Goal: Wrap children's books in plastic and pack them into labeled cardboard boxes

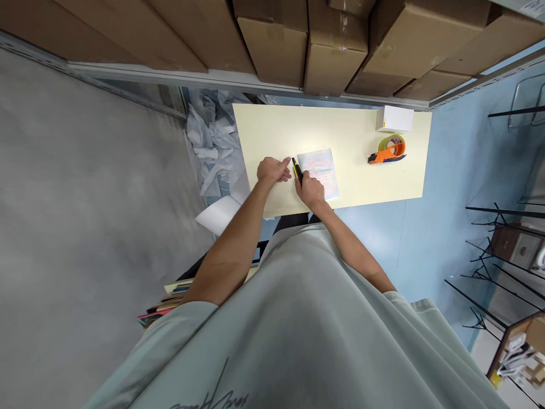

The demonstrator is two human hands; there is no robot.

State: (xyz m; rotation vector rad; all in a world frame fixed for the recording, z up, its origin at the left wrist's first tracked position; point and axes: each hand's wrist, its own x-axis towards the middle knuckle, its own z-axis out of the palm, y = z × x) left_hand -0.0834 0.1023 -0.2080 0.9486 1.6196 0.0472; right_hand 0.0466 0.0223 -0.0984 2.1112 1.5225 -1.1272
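Note:
My right hand (311,190) is closed around a black and yellow utility knife (297,169), its tip pointing away from me. Just left of the knife is my left hand (275,170), thumb stretched out and the other fingers slightly bent, apparently holding nothing. A flat, pale square packet (319,170) with faint pinkish and bluish print lies on the cream table (357,182). My right hand rests over its lower left edge. Whether the knife's blade is out is too small to tell.
On the table's right are an orange tape dispenser (395,150) with yellowish tape and a white box (395,119). Crumpled white paper (213,136) fills the space left of the table. Cardboard boxes (336,62) line a shelf beyond. Black metal racks (502,213) stand at right.

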